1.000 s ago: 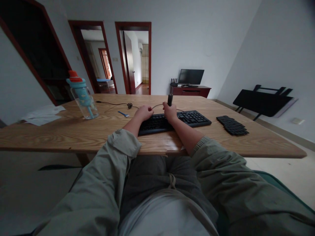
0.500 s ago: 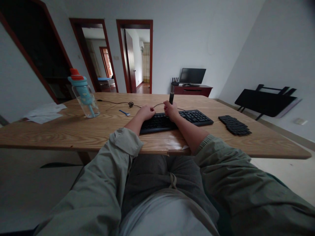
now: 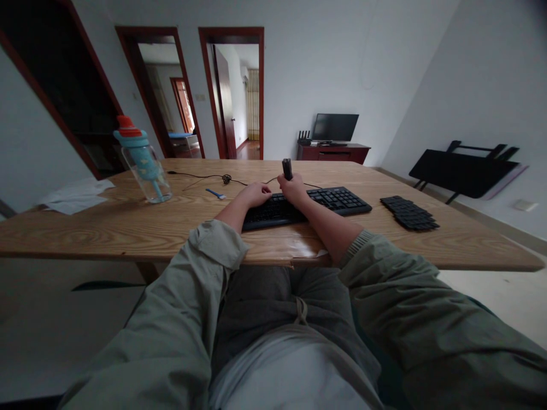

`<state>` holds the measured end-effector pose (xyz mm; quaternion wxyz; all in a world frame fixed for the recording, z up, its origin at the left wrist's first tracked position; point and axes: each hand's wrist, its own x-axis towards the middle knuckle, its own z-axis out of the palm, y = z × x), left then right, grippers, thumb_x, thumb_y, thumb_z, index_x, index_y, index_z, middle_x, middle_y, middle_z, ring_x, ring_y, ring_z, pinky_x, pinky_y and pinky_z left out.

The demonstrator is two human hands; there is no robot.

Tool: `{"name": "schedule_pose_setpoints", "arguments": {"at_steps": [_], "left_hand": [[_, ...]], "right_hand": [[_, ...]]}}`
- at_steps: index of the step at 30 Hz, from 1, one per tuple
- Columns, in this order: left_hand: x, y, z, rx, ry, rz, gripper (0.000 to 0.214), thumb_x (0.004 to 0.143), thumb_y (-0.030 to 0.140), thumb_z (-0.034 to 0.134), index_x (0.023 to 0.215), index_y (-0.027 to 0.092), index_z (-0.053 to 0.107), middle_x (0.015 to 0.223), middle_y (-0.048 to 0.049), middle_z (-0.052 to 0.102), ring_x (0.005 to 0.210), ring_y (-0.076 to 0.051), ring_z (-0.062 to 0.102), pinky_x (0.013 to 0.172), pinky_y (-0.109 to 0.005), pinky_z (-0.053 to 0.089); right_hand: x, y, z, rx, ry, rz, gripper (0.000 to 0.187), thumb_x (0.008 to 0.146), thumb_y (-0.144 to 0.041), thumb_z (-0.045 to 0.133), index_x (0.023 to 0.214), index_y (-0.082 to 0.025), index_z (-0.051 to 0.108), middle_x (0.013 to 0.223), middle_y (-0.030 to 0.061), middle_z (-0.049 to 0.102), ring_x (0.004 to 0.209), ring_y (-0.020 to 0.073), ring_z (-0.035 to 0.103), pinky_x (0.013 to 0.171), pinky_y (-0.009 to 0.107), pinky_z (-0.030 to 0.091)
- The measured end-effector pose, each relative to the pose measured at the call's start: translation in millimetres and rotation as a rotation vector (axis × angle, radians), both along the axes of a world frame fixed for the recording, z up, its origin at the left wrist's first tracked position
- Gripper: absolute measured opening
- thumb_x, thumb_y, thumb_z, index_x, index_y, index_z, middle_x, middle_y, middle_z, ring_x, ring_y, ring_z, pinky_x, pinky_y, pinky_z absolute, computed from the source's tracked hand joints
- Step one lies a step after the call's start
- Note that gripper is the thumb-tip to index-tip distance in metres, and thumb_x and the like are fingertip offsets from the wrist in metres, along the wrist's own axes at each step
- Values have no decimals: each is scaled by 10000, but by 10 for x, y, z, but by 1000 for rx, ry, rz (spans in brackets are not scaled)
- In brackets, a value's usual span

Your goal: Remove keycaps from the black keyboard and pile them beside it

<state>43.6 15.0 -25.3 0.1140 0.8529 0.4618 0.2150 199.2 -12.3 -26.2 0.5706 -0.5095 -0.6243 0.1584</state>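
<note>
Here's the black keyboard (image 3: 305,206), lying flat near the front edge of the table (image 3: 106,228), its long axis running left to right across the person's lap line, the right end angled a touch further away. Both hands are on its left half. The right hand (image 3: 294,191) sits on the keys with its grip clenched around a short dark cylindrical tool (image 3: 287,169), which stands almost upright out of the fist, tip pointing down at the keyboard directly beneath it. The left hand (image 3: 255,194) rests just beside it at the keyboard's left end, fingers curled onto the keys; whether it pinches anything I cannot tell. So the right hand is the one over the keys, the keyboard's free stretch running away to its right. Right of the keyboard, apart from it, lies a loose pile of black keycaps (image 3: 409,213). Behind the keyboard a thin black cable (image 3: 205,177) trails leftward, with a small blue tool (image 3: 216,194) lying left of the keyboard. Further left stands a clear water bottle (image 3: 143,167) with a teal lid, and beyond it some white paper (image 3: 77,195). The table is pale wood grain; behind it, two open doorways, a monitor (image 3: 335,127) on a low cabinet, and a folded black table (image 3: 464,175) against the right wall.
</note>
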Motion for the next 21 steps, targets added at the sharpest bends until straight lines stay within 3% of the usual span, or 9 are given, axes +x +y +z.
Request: {"name": "schedule_pose_setpoints", "arguments": {"at_steps": [7,14,21], "left_hand": [[-9,-11,14,9,5,-24,225,834,266,577,925,167,757,915,-63,758,837,-199,670,756,-258,492],[-17,-22,30,24,40,-45,274,852,280,559,992,144,753,984,-78,756,880,-207,673,787,-262,493],[-14,-69,76,-15,65,-13,292,859,290,556,1031,146,743,1022,-76,751,898,-198,673,793,-250,494]], "right_hand": [[-22,-19,13,4,2,40,302,754,-291,552,493,-212,421,457,-30,390,462,103,354,448,260,242],[146,-52,181,-123,708,81,233,785,-287,511,599,-228,383,435,-68,343,354,75,262,333,222,204],[355,-303,418,-62,880,198,284,800,-293,512,598,-219,327,440,-84,300,346,51,212,318,192,149]]}}
